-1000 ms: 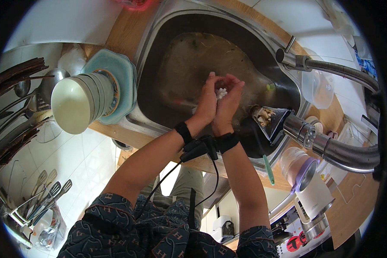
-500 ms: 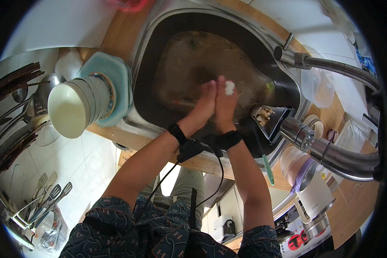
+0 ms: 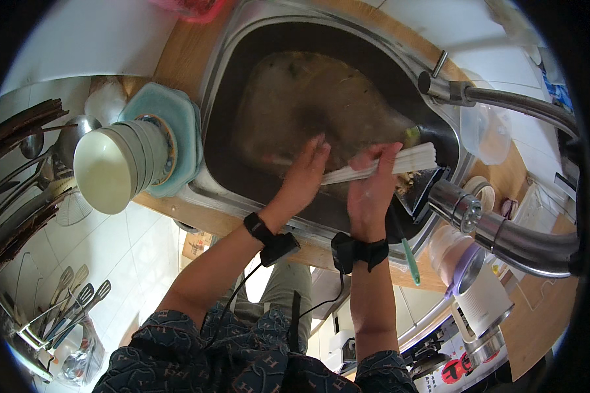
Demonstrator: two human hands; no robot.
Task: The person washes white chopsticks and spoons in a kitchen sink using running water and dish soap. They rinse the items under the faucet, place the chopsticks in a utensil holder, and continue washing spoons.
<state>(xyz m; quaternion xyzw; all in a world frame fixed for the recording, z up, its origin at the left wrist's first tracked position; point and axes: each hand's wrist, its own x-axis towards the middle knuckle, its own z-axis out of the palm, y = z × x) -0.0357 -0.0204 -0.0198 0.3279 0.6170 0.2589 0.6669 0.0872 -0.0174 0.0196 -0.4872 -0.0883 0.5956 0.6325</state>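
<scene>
A bundle of white chopsticks point(image 3: 413, 159) lies slantwise over the sink, its thicker ends to the right. My right hand point(image 3: 370, 190) is wrapped round the middle of the bundle. Closed over the left part of it, my left hand point(image 3: 305, 171) hides that end of the sticks. Below both hands is the dark sink point(image 3: 226, 124), with cloudy brown water point(image 3: 308, 85) in it. At its right corner, a triangular strainer point(image 3: 424, 190) with food scraps is partly covered by the chopsticks.
Stacked bowls point(image 3: 105, 170) and pale blue plates point(image 3: 190, 144) stand on the left edge. A metal faucet point(image 3: 511, 242) reaches in from the right. A green-handled tool point(image 3: 410, 262) leans on the sink's near right rim. Several spatulas point(image 3: 78, 301) stand at the lower left.
My hands were pressed together with the white sticks showing end-on. Now they are apart, the right moved right and nearer, and the bundle is turned sideways.
</scene>
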